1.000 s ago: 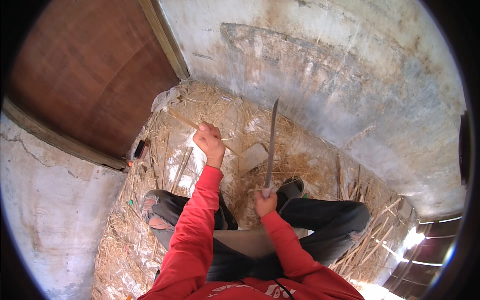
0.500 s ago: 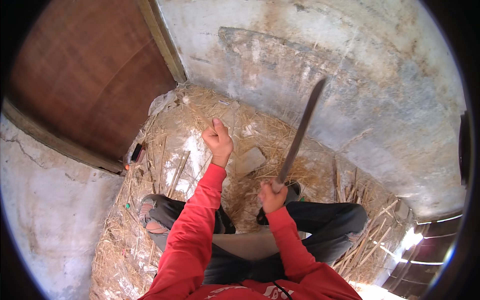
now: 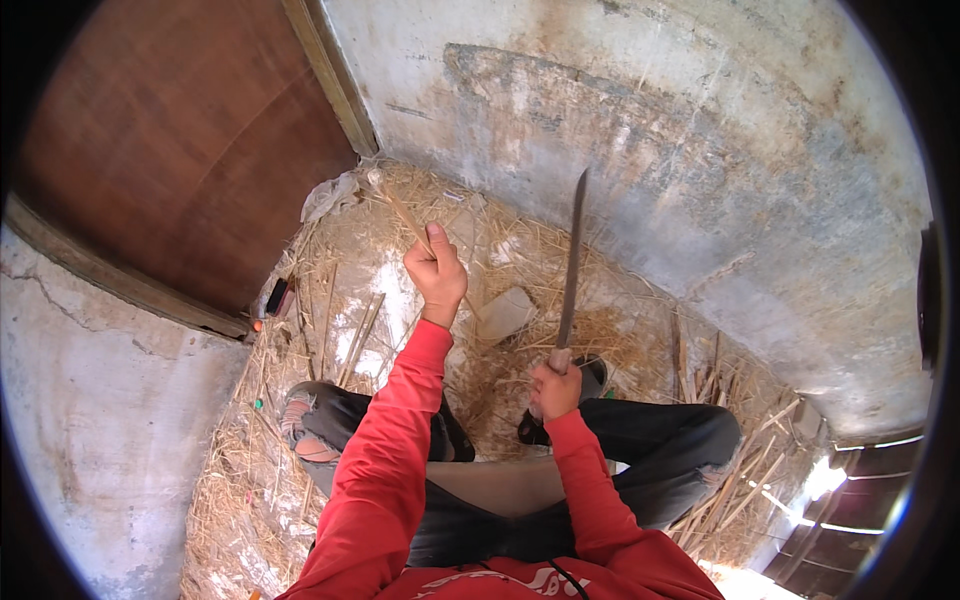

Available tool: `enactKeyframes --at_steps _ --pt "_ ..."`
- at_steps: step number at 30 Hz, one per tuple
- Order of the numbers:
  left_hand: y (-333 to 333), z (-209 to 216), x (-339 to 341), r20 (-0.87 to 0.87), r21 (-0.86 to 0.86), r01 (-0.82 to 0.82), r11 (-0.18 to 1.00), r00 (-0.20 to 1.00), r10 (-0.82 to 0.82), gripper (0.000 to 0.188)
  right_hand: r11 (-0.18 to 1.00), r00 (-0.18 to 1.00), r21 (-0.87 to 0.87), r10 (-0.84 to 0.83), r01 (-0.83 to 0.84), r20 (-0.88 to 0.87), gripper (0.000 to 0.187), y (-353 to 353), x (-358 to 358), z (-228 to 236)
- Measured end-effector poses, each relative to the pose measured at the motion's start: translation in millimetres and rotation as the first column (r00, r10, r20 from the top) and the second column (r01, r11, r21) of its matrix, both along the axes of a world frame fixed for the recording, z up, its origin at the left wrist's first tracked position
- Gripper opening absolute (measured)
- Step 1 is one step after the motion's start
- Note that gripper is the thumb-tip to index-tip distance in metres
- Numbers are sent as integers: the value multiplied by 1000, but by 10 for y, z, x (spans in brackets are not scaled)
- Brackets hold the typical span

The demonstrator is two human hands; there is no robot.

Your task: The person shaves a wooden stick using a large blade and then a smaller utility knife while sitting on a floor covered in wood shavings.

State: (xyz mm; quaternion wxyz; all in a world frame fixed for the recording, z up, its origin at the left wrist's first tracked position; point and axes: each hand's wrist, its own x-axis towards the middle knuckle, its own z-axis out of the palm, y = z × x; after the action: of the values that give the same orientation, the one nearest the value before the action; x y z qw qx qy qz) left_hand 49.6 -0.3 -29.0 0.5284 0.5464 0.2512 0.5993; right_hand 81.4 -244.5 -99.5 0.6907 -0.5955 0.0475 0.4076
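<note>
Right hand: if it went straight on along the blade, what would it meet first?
Most likely the wall, with the blade in the right hand getting there first. The tip overlaps the wall in this view, but the gap between them is unclear.

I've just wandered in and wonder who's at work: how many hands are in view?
2. The left hand, left of centre, grips a wooden stick; the right hand, lower and further right, grips a long knife.
</note>
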Motion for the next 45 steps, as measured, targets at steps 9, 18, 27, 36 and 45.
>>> enactKeyframes --at_steps 9,18,27,36,45 --pt "-43 -33 7 95 -10 9 1000 995 -8 50 867 875 -282 288 -411 -388 10 -258 -662 -1071" --pt "55 -45 -173 143 -2 7 1000 990 -6 49 990 996 134 -59 49 65 13 121 -148 -19" --pt "-37 -30 -11 86 22 9 1000 996 -11 52 912 950 -286 249 -295 -187 15 -176 -517 -765" --pt "63 -38 -89 93 -17 -60 998 994 61 53 979 930 106 -201 176 307 19 80 -458 -252" --pt "-70 -83 183 -37 62 -75 995 996 77 51 865 944 -461 295 -200 145 20 -244 -515 -1107"
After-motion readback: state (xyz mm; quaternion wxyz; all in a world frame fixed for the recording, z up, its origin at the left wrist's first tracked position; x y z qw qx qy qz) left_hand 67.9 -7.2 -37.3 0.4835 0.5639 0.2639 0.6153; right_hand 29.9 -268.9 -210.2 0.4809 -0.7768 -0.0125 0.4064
